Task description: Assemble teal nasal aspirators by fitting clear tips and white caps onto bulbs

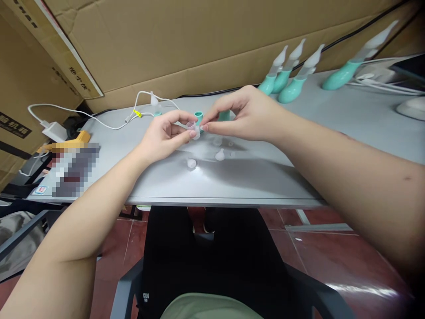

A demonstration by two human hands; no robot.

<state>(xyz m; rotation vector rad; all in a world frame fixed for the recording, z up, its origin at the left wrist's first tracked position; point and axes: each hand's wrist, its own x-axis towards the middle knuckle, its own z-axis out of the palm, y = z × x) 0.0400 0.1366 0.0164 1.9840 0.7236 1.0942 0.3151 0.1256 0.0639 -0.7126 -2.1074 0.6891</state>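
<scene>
My left hand (169, 135) pinches a small clear plastic tube piece (191, 126) over the middle of the table. Against its side my right hand (237, 113) closes thumb and forefinger on a small whitish part (201, 128), too small to name. Just behind the fingers stands a teal bulb (198, 115) with an open neck. Another teal bulb (225, 116) is partly hidden behind my right hand. In front lie a white cap-like piece (191, 163) and a white pointed tip (220, 154), with a few tiny clear pieces near them.
Several assembled teal bulb aspirators with white tips (294, 88) stand at the back right. A white cable (113, 126) with a charger (55, 131) runs along the left, near a yellow-orange object (78, 141). Cardboard (186, 44) walls the table's (159, 181) back edge.
</scene>
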